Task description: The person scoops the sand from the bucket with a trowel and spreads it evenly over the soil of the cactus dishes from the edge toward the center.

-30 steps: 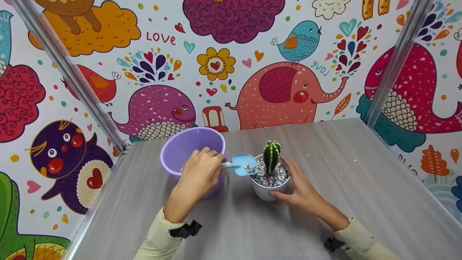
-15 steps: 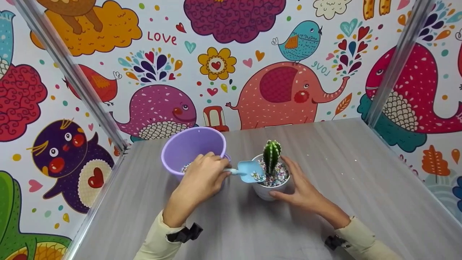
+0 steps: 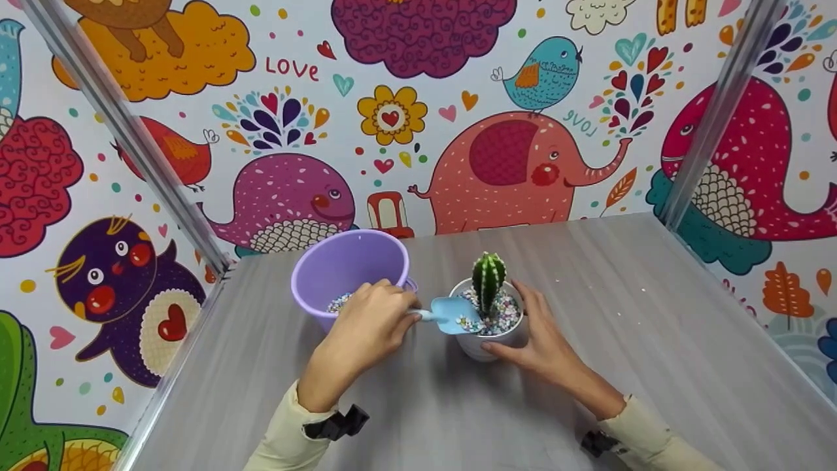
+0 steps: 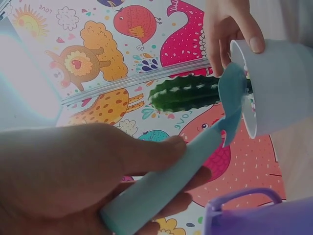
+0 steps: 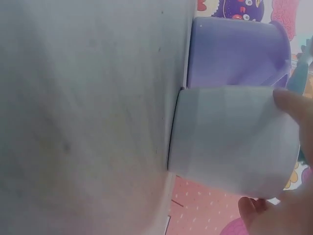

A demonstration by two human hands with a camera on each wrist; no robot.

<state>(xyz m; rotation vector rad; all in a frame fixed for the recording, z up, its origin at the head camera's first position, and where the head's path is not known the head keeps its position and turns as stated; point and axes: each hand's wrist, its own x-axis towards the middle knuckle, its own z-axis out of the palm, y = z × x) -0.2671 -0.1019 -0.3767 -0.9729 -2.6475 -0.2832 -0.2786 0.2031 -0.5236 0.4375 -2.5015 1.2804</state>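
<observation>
My left hand [image 3: 366, 333] grips the handle of a light blue toy shovel [image 3: 451, 315]. Its blade, carrying some small coloured pebbles, tilts over the left rim of a white pot [image 3: 480, 350]. A green cactus [image 3: 489, 281] stands in the pot amid multicoloured pebbles [image 3: 507, 317]. Around the pot's right side my right hand [image 3: 546, 347] curls, thumb at the front and fingers behind. In the right wrist view the white pot [image 5: 234, 139] rests on the table. Behind my left hand stands a purple bucket [image 3: 350, 261], with more pebbles visible inside.
The grey wood-grain table [image 3: 621, 340] carries a few tiny white specks right of the pot. Patterned wall panels [image 3: 294, 131] close off the back and sides, joined by metal corner posts [image 3: 719, 98]. The bucket's handle [image 4: 244, 196] appears in the left wrist view.
My left hand has brought the shovel right and slightly lower, from beside the pot to over its rim by the cactus. The pot and my right hand have shifted slightly left.
</observation>
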